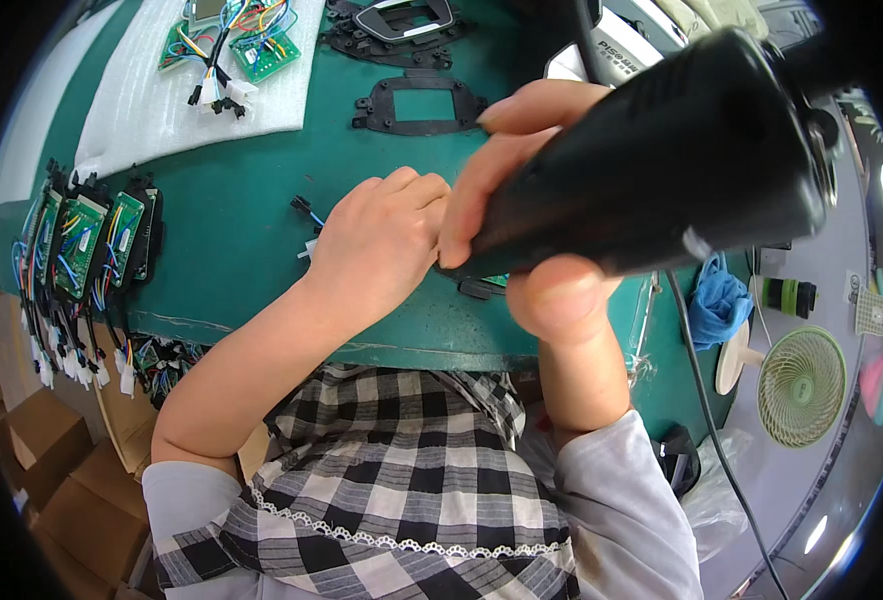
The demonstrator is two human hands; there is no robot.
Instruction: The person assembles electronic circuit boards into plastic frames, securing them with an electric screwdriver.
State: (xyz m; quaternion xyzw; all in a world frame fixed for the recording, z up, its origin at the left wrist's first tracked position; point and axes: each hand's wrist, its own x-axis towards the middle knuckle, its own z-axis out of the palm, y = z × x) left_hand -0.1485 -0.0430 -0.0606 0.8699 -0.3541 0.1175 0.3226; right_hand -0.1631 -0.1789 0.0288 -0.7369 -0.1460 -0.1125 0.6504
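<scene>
Black handheld tool [661, 165] is slanting across the view's upper right, right hand [561, 300] gripping it with fingers and thumb. Left hand [376, 238] is curling near its lower end, can't tell if it's gripping anything. Green circuit board [497, 280]'s barely peeking out underneath.

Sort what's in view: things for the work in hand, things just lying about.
Likely in the work:
black electric screwdriver
partly hidden circuit board
wired circuit boards at left
black plastic frames

Apparently just lying about:
green fan
blue cloth
cardboard boxes
</scene>
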